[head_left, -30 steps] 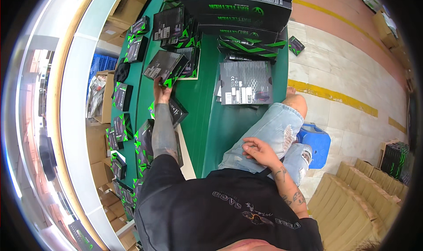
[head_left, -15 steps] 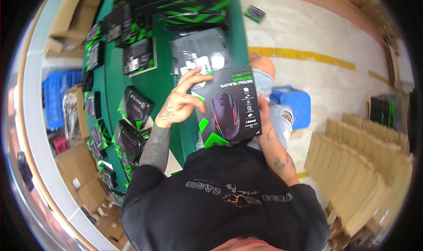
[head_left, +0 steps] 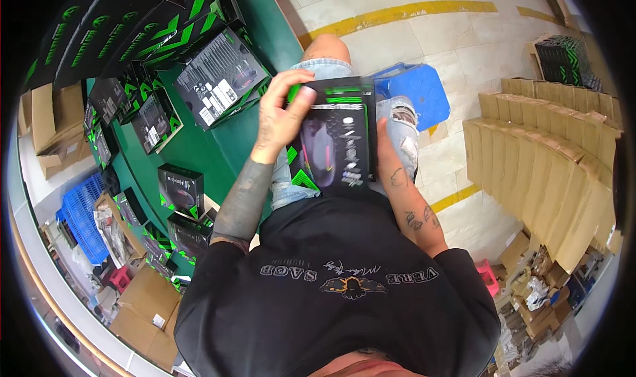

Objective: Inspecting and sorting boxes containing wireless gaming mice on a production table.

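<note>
Held upright above my lap is a black and green computer mouse box [head_left: 329, 148], its printed front smeared by motion. My left hand [head_left: 286, 109] grips the upper left corner, thumb across the front and fingers bent over the top edge. On the opposite side, my right hand [head_left: 386, 145] clasps the right edge; most of its fingers are hidden behind the box. Just beyond my left hand, another mouse box [head_left: 222, 78] lies on the green table with its label side up.
More mouse boxes [head_left: 180, 190] are spread over the green table [head_left: 218, 162] at my left, with large black cartons [head_left: 109, 29] at its far end. A blue stool [head_left: 416, 95] stands beyond my right knee. Folded brown cardboard [head_left: 530, 178] is stacked at the right.
My left hand, earlier with fingers spread at the box's left side, now closes on its upper left corner. My right hand keeps its hold. The whole view has turned.
</note>
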`<state>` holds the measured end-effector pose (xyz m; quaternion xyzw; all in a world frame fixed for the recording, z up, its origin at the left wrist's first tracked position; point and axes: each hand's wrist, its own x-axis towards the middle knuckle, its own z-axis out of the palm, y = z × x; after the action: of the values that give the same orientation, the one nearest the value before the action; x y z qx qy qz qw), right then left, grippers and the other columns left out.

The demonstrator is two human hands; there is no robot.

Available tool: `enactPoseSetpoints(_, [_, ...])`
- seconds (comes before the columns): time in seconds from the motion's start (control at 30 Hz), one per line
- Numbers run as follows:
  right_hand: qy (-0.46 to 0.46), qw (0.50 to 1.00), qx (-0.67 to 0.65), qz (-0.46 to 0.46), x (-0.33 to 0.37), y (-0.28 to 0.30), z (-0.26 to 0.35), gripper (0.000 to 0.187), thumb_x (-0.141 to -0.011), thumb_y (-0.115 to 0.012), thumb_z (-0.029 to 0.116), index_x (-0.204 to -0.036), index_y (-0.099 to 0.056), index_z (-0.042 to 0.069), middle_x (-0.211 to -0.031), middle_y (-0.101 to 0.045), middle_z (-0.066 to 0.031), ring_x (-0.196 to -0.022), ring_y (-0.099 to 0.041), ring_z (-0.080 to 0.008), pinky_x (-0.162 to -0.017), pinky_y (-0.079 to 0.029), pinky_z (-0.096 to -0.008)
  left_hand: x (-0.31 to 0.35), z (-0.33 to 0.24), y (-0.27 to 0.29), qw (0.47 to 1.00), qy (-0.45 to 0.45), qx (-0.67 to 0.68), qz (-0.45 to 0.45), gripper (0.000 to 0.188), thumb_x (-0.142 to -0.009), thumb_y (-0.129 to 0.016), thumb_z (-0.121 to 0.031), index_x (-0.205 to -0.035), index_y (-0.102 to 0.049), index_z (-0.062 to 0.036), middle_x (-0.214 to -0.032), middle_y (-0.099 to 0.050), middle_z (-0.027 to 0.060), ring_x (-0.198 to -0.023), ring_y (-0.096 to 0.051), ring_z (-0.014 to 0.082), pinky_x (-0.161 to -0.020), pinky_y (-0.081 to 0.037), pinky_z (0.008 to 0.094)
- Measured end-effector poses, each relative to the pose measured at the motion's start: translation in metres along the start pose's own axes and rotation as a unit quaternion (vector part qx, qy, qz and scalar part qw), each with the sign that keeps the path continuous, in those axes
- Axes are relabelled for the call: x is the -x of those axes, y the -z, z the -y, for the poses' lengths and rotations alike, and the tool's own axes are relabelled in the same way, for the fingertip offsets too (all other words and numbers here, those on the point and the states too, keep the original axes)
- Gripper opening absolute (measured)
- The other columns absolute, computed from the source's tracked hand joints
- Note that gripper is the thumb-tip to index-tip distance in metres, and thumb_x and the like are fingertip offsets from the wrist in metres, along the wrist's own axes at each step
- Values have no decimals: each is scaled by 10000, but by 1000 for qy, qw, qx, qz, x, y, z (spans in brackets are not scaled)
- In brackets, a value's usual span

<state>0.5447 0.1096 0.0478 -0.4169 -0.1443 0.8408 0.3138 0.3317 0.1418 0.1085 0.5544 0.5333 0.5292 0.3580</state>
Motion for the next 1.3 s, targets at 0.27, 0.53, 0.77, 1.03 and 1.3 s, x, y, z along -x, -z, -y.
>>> enactPoseSetpoints(0.27, [6,1000,-13,25,-17,-10,9,805,-727,-512,667,-1223,-419,40,-1119,-538,-78,-968,-543,-167,-812,-465,-304,-18,16,34,817,-72,561,113,501,-949,-142,-412,-725,-493,-135,-603,-488,-11,-796,-467,183,-967,-268,381])
enactPoseSetpoints(0.53, [5,998,4,55,-19,-4,21,827,-703,-533,676,-1217,-424,37,-1119,-538,-77,-968,-543,-164,-810,-467,-305,-14,4,19,827,-120,545,63,403,-944,-199,-368,-740,-463,-141,-617,-478,-17,-769,-441,167,-929,-283,358])
enactPoseSetpoints(0.77, [22,996,11,85,-24,-10,24,846,-682,-552,683,-1212,-427,35,-1119,-538,-76,-969,-543,-162,-808,-468,-306,-18,17,32,848,-119,513,62,372,-940,-229,-345,-769,-474,-123,-665,-492,7,-818,-453,190,-933,-287,367])
enactPoseSetpoints(1.03, [95,984,69,137,-16,-14,27,940,-586,-633,664,-1219,-425,2,-1114,-550,-72,-965,-560,-153,-801,-488,-304,-4,-6,31,931,-40,360,-46,481,-922,-307,-470,-700,-457,-71,-1139,-456,177,-1234,-315,298,-1016,-249,414])
enactPoseSetpoints(1.3, [409,772,483,-60,23,-56,66,300,-765,-665,230,-988,-600,39,-973,-589,-98,-780,-583,-158,-647,-490,-277,-7,39,70,898,-123,410,101,648,-922,-21,-469,-560,-443,-136,-630,-497,32,-903,-465,226,-1051,-116,415])
